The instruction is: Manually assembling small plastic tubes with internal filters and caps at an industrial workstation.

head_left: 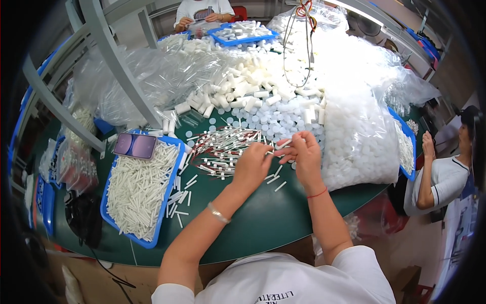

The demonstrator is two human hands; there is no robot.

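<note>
Both of my hands meet over the front of the green table. My right hand pinches a small white tube between thumb and fingers, close to the fingertips of my left hand. My left hand has its fingers drawn together; what they hold is too small to make out. Just behind and left of it spreads a heap of thin red-and-white pieces with white sleeves. A few loose white sticks lie under my hands. Pale translucent discs are scattered beyond them.
At the left, a blue tray holds many white sticks, with a purple phone on its far end. A large clear bag of white pieces stands at the right. White cylinders are piled behind. Grey frame posts rise at left. Co-workers sit nearby.
</note>
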